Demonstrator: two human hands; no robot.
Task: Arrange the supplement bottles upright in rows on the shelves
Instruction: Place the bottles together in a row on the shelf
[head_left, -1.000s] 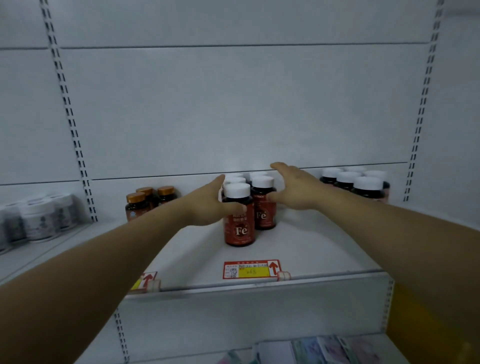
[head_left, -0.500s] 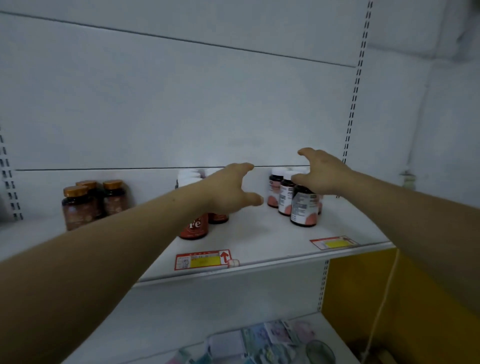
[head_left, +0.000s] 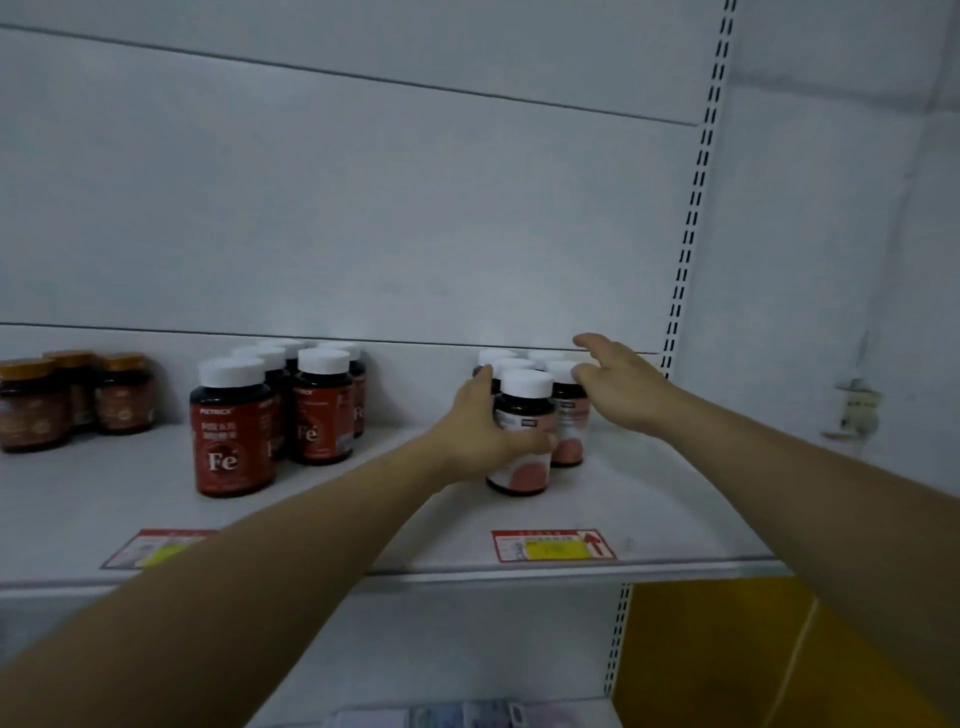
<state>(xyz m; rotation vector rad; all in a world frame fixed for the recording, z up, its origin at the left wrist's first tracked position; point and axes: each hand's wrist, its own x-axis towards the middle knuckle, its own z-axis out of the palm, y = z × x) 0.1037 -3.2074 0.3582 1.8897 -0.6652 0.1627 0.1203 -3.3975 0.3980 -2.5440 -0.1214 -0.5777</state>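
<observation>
Your left hand (head_left: 485, 431) wraps the front bottle (head_left: 525, 387), upright at the near end of the right cluster on the shelf (head_left: 654, 499). Your right hand (head_left: 621, 392), fingers spread and empty, sits nearer the bottles behind (head_left: 569, 415).

"Fe" stands in big white letters on the front red bottle (head_left: 235, 447) and on the red bottle beside it (head_left: 322, 421). The print on the price tag (head_left: 553, 545) is too blurred to read.
</observation>
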